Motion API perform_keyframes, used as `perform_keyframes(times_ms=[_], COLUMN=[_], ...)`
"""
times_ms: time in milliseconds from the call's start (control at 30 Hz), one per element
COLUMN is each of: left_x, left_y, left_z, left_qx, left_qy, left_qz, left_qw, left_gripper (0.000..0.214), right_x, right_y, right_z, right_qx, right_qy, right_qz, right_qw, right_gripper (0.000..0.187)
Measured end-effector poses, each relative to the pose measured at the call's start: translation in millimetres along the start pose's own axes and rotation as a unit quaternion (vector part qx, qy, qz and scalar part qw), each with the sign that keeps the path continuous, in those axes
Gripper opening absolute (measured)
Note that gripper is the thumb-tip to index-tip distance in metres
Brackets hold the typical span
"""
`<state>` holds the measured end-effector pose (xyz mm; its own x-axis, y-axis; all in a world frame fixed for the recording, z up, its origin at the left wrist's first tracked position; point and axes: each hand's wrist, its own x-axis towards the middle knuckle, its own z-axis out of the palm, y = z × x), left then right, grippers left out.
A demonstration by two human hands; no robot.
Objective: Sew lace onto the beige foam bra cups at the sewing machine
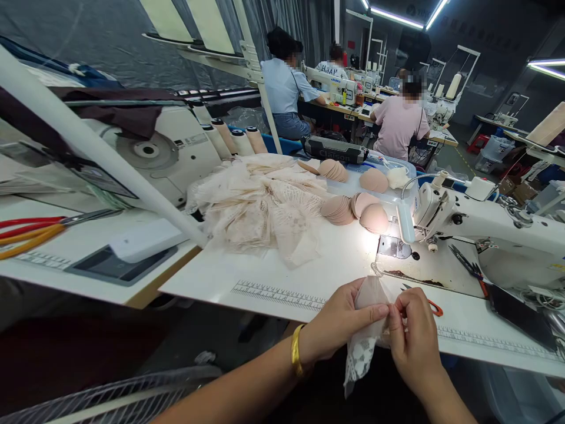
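A piece of sheer white lace fabric (359, 353) hangs between my hands at the table's front edge, its lower end drooping below the edge. My left hand (348, 318), with a gold bangle at the wrist, grips it between thumb and fingers. The fingertips of my right hand (412, 330) pinch the same fabric close to the left thumb. Just beyond my hands stands a white sewing machine (494, 218), its lamp lighting the needle plate (394, 247). Orange-handled scissors (436, 307) lie partly hidden behind my right hand.
A heap of cream lace pieces (265, 206) covers the table's left part. Beige round pads (339, 210) lie in stacks near a clear tray (399, 203). Black snips (468, 265) and a dark phone-like slab (523, 318) sit at right. Co-workers sit at machines behind.
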<state>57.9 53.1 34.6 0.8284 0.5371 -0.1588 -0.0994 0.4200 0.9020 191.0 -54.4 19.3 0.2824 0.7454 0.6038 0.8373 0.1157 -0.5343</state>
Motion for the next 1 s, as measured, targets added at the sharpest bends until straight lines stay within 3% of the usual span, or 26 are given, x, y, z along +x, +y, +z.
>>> perform_keyframes(times_ms=[100,167,267,433,567,767,867,1000], left_x=[0,0,2,3,2,4,4,4], left_y=[-1,-2,-2,-2,-1,-2,1,14], left_z=[-1.1,-2.7,-3.0,0.2,-1.7,0.5,5.1,3.3], left_qx=[0.005,-0.005,-0.05,-0.104,-0.076,0.012,0.032,-0.038], left_qy=[-0.019,-0.031,-0.027,0.01,0.052,0.025,0.072,0.174], left_qz=[-0.02,-0.035,-0.056,-0.064,-0.037,0.003,0.047,0.117], left_qw=[1.0,0.999,0.997,0.992,0.995,1.0,0.996,0.977], left_gripper=[0.042,0.046,0.05,0.048,0.042,0.038,0.037,0.039], right_x=[5,7,5,-6,-14,-18,-19,-22], right_y=[7,10,4,-6,1,0,-6,-8], right_z=[3,0,-6,-12,-11,-17,-15,-20], right_qx=[-0.066,-0.067,0.001,0.14,0.096,0.12,0.168,0.16], right_qy=[0.057,0.063,0.025,-0.099,-0.114,-0.124,-0.149,-0.22], right_qz=[-0.055,-0.05,-0.022,-0.015,-0.005,0.035,0.076,0.106], right_qw=[0.995,0.995,0.999,0.985,0.989,0.984,0.972,0.956], right_gripper=[0.017,0.017,0.012,0.016,0.016,0.015,0.016,0.017])
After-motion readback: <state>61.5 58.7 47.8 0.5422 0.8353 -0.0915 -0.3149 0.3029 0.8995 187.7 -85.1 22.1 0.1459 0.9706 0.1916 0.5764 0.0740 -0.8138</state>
